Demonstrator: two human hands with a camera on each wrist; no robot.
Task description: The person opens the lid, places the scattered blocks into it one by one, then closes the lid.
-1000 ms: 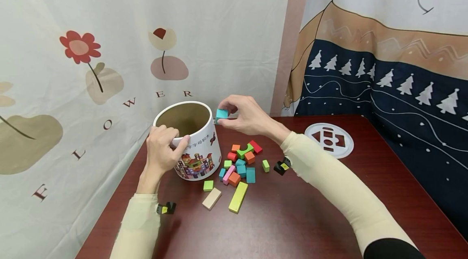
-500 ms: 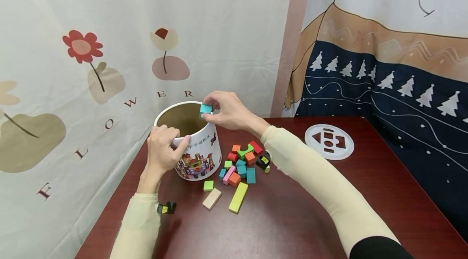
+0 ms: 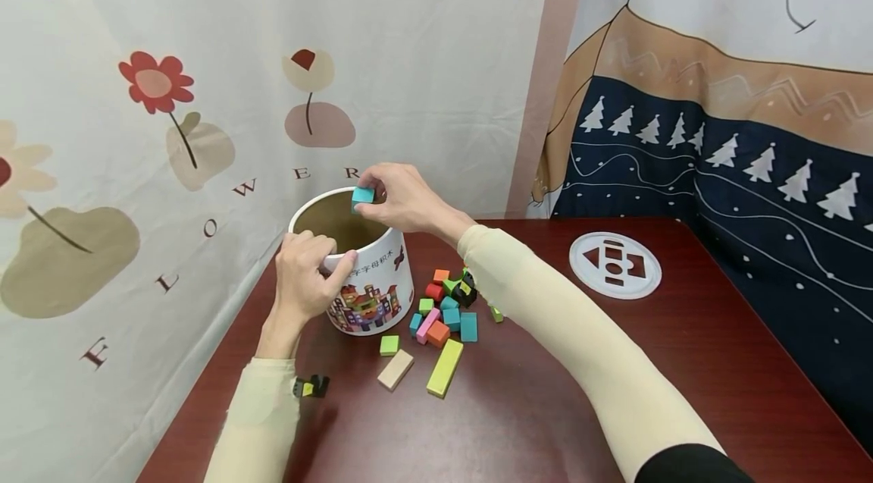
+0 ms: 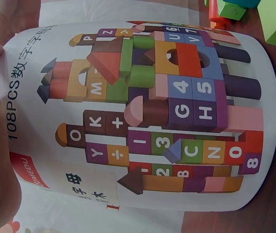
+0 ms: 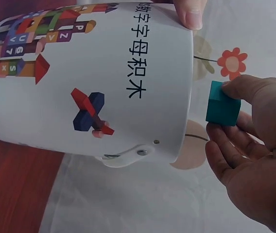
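A white bucket [image 3: 368,278] printed with a block castle stands on the table, its mouth uncovered. My left hand [image 3: 305,274] grips the near-left rim, thumb on the outer wall and fingers over the edge. Between the thumb and fingers of my right hand [image 3: 409,199] is a blue toy block [image 3: 362,197], held over the bucket's opening near its right side. In the right wrist view the block [image 5: 223,104] shows as a teal cube just past the rim, pinched at its faces. The left wrist view is filled by the bucket's printed wall [image 4: 177,111].
Several coloured blocks lie right of the bucket, among them an orange block [image 3: 438,334] and a pink one [image 3: 427,325]. A yellow plank [image 3: 445,368] and a beige one [image 3: 395,370] lie nearer. A white lid with shaped cutouts [image 3: 580,265] rests at the right.
My right hand has carried the blue block leftward, from beside the bucket's right rim to over its opening. My left hand has kept its grip on the rim.
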